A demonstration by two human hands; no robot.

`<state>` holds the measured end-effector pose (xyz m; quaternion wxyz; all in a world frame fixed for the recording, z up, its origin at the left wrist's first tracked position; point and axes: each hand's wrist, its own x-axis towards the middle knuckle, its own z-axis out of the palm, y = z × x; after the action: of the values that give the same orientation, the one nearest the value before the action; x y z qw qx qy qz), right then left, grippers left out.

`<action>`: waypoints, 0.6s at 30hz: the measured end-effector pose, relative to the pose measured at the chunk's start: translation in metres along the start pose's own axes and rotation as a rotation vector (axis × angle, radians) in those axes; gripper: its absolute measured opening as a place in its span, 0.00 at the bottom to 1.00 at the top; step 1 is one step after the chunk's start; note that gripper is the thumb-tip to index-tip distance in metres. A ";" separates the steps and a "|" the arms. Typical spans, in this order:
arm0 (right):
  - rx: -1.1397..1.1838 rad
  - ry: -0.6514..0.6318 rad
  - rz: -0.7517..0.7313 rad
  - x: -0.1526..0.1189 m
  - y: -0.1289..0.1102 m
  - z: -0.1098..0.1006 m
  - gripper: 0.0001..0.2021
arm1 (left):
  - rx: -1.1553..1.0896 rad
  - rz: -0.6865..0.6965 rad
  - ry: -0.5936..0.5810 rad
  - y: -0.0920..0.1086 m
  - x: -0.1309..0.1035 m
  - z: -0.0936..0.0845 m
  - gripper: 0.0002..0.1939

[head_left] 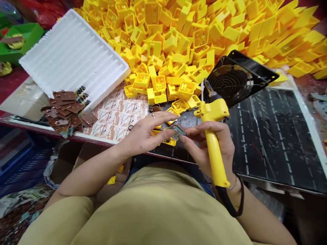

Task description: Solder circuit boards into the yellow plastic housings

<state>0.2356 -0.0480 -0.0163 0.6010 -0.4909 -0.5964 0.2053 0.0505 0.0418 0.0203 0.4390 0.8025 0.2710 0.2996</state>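
Between my two hands is a small green circuit board (180,130) with a thin red wire. My left hand (145,132) pinches its left end between thumb and fingers, above small yellow casings (170,141) at the table's front edge. The thumb and forefinger of my right hand (217,144) grip the board's right end. That same hand also holds a yellow soldering gun (214,146), its metal tip pointing up and away, its black cable hanging past the wrist. My left palm is hidden from view.
A large heap of yellow plastic casings (158,44) covers the back. A black fan (230,78) stands behind the soldering gun. At left, brown circuit boards (66,110) lie against a white foam block (74,54). A black mat (278,132) covers the table's right side.
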 end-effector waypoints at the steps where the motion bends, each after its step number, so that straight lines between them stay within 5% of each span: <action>1: -0.011 -0.006 -0.004 -0.001 -0.001 0.003 0.15 | -0.078 -0.036 0.001 0.001 0.001 0.005 0.17; 5: -0.093 -0.020 -0.047 -0.008 -0.002 0.008 0.14 | -0.307 -0.153 0.112 0.000 0.005 0.018 0.18; 9: -0.202 -0.109 -0.178 -0.008 0.009 -0.001 0.21 | -0.272 -0.158 0.090 -0.002 0.012 -0.007 0.18; 13: -0.355 -0.247 -0.314 -0.005 0.026 -0.013 0.22 | 0.244 -0.149 -0.253 -0.005 0.016 -0.028 0.06; 18: -0.430 -0.202 -0.421 -0.005 0.017 -0.031 0.14 | 0.897 -0.189 -0.488 -0.002 0.016 -0.012 0.09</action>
<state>0.2690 -0.0558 -0.0270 0.4503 -0.4498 -0.7713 -0.0065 0.0522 0.0600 0.0272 0.1276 0.9302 0.3340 -0.0827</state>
